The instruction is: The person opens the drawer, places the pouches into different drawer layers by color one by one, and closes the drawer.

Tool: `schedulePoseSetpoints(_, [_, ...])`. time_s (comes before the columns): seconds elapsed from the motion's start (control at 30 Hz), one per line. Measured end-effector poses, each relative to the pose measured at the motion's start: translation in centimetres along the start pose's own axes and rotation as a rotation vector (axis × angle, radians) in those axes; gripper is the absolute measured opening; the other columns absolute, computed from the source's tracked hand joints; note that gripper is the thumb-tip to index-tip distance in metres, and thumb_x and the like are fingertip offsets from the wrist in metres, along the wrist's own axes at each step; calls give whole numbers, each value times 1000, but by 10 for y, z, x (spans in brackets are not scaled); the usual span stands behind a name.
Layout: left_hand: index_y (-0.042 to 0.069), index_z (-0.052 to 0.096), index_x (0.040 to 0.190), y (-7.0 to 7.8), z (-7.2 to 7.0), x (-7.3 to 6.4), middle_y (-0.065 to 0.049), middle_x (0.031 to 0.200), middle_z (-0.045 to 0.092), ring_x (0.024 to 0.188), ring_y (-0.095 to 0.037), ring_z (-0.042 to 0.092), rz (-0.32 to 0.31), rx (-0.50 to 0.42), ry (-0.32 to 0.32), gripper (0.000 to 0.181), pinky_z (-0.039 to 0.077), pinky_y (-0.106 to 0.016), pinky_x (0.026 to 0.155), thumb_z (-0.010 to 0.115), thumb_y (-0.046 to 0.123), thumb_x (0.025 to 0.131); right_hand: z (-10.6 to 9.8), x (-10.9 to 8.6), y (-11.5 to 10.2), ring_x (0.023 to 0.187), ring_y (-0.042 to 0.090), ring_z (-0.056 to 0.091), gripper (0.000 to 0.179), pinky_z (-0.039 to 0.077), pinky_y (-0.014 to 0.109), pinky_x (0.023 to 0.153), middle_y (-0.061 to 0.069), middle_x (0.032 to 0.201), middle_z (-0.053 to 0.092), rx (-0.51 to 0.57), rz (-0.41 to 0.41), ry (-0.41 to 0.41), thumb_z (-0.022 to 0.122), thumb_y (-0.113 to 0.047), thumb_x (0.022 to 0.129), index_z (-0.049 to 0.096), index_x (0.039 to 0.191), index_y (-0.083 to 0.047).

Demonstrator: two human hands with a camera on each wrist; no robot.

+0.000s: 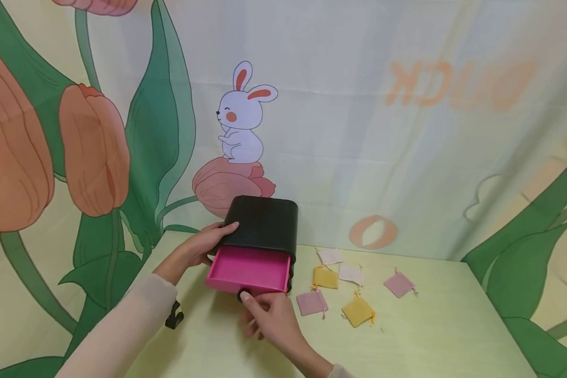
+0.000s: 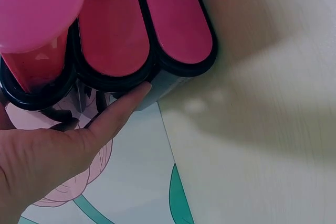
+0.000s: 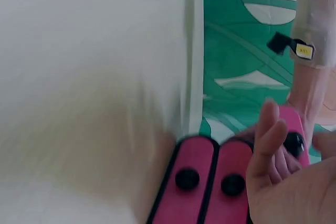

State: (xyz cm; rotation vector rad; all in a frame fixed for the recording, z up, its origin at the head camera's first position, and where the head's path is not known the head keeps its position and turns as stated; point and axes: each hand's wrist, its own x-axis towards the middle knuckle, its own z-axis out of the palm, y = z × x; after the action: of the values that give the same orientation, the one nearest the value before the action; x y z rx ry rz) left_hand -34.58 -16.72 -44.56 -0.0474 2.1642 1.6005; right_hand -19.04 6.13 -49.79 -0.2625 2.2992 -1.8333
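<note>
A small black drawer cabinet stands on the table, its pink top drawer pulled partway out and holding nothing visible. My left hand grips the cabinet's left side, thumb over the top edge; in the left wrist view a finger lies along that side. At the drawer front, my right hand has its thumb touching the black knob, while the other fingers extend loosely below. Two lower pink drawers with black knobs are closed, as the right wrist view shows.
Several small drawstring pouches lie right of the cabinet, among them a yellow pouch, a pink pouch and a white pouch. A printed cloth hangs behind the pale table. A black strap piece shows by the left sleeve.
</note>
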Motion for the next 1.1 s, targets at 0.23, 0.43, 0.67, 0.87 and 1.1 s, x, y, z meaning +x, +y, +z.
schedulePoseSetpoints(0.23, [8,18,168,-3,1,0,-26,156,47,129,-43,57,-4,-2,-2,95,60,-56,87,56,66,102,-57,-11,15,53,20,68,28,44,23,46,0,75,75,-270,-113,-278,71,-43,102,79,89,-19])
schedulePoseSetpoints(0.43, [9,16,169,-3,0,0,-26,159,43,134,-45,53,-11,-10,-1,97,57,-61,92,56,66,101,-106,3,48,59,12,64,19,54,25,54,-6,77,72,-442,-200,-137,80,-38,97,80,92,-19])
schedulePoseSetpoints(0.67, [9,17,168,-2,-3,1,-25,159,44,135,-45,52,-14,-6,7,97,56,-62,94,57,66,101,-138,23,90,73,10,57,20,49,29,64,-8,76,63,-706,-178,161,89,-28,88,77,91,-12])
schedulePoseSetpoints(0.87, [10,19,168,-1,-1,3,-25,157,45,133,-43,54,-22,-5,11,97,57,-59,92,58,66,100,-142,28,110,85,21,50,30,45,36,69,1,82,55,-848,-19,254,92,-30,84,70,87,-9])
schedulePoseSetpoints(1.1, [10,19,169,-1,-3,2,-25,158,45,135,-44,52,-24,-8,14,95,55,-63,95,57,65,101,-143,29,111,81,21,49,23,44,36,67,0,77,54,-853,-53,252,88,-14,85,65,83,-10])
